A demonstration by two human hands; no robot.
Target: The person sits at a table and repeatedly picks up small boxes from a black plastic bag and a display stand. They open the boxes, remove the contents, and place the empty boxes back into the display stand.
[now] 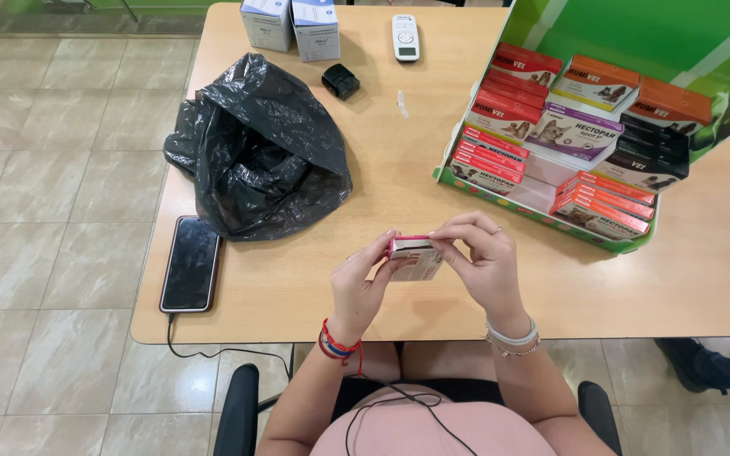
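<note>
small red-and-white box (414, 257), perhaps opened at one end.

Left hand (363, 283): raised, palm turned inward, fingers curled and pinched shut, red cord bracelets at the wrist. Right hand (483, 257): facing it, fingers bent in a grip, pale bands at the wrist. Forearms converge.

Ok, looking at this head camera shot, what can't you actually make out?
- Small box: its faces are mostly covered by the left hand and right hand.
- Black plastic bag: contents hidden by its own folds.
- Green display tray: right part cut off by the frame edge.
- Phone: screen dark.
</note>
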